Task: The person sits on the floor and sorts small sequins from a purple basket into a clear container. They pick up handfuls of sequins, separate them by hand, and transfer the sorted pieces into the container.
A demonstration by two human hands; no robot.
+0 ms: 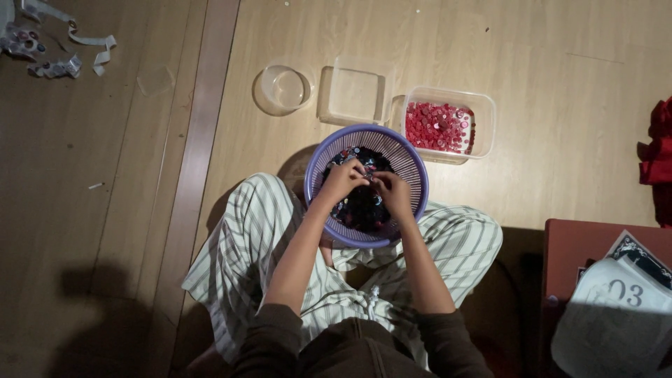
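Observation:
A purple slatted basket (413,168) rests between my knees, filled with small dark and red round pieces (360,206). Both hands are inside it. My left hand (343,180) has its fingers curled down on the pieces near the middle. My right hand (393,192) meets it fingertip to fingertip, pinching at something small between them that is too small to make out. Behind the basket a clear rectangular tub (484,112) holds several red round pieces (439,127).
An empty clear rectangular tub (353,94) and an empty clear round cup (283,89) stand on the wooden floor behind the basket. Scraps of strip lie at the far left (52,49). Red cloth (658,161) is at the right edge, and papers (623,301) on a reddish surface at lower right.

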